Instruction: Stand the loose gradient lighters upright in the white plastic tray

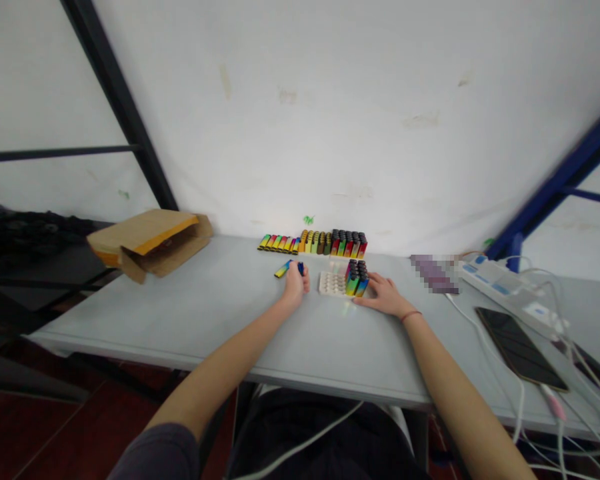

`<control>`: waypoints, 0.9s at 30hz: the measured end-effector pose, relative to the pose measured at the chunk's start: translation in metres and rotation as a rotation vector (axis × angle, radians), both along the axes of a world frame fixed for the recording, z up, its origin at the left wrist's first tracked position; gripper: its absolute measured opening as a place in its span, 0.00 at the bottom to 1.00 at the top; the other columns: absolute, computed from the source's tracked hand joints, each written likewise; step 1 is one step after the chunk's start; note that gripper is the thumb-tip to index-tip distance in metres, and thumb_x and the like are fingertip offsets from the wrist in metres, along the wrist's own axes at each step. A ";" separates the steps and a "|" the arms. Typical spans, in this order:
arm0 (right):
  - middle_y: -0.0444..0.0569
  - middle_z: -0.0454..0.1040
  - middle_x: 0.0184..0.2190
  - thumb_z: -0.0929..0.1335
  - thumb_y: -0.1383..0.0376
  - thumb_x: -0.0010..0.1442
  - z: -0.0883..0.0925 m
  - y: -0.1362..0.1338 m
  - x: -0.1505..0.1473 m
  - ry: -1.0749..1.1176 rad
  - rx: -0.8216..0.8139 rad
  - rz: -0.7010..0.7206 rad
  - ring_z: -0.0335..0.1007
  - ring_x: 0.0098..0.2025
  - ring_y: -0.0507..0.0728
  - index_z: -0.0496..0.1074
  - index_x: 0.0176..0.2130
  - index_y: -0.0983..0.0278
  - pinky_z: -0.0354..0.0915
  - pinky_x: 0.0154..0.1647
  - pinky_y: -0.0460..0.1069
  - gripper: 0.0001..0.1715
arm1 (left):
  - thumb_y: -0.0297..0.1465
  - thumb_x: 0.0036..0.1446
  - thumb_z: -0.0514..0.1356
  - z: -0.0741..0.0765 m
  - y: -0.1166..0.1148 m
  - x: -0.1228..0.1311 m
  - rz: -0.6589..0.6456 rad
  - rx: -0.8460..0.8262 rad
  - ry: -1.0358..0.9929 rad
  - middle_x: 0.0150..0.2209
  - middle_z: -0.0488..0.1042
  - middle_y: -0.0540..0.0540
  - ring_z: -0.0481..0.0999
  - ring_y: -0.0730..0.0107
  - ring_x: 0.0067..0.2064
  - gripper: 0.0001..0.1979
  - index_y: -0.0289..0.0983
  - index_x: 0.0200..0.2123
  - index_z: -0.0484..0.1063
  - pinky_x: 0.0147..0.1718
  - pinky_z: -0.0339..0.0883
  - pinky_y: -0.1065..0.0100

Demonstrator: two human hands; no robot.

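Note:
Near the middle of the table, a white tray (332, 283) with round wells has a block of rainbow lighters (357, 280) standing upright at its right end. My right hand (386, 297) is wrapped about that end, thumb at the front and fingers at the far side. To the left of the tray, my left hand (295, 285) is closed on a dark blue lighter (301, 268). A yellow-and-blue lighter (282, 269) shows just left of its fingers; whether the hand touches it I cannot tell.
Along the wall are lying lighters (279, 244), yellowish lighters (315, 243) and upright dark-topped lighters (349, 244). An open cardboard box (153, 239) lies at the left. To the right are a blurred purple item (434, 273), a phone (520, 347), a power strip (510, 293) and white cables.

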State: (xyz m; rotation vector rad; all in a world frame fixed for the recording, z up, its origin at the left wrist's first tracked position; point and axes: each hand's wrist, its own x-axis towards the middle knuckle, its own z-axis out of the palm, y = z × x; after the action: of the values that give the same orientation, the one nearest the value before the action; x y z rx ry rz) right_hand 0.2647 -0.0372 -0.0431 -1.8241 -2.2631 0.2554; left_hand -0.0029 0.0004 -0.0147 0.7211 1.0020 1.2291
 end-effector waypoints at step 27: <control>0.60 0.59 0.72 0.69 0.37 0.59 0.003 -0.002 -0.004 0.026 0.007 0.009 0.52 0.73 0.71 0.67 0.66 0.60 0.46 0.72 0.70 0.47 | 0.36 0.64 0.58 0.014 0.029 0.027 -0.120 0.523 0.433 0.29 0.72 0.50 0.73 0.69 0.32 0.07 0.40 0.36 0.67 0.33 0.68 0.70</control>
State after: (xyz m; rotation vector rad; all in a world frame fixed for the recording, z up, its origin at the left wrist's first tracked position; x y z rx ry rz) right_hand 0.2603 -0.0393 -0.0401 -1.7966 -2.2528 0.2710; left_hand 0.0240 0.0299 -0.0004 1.4836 0.9679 1.2668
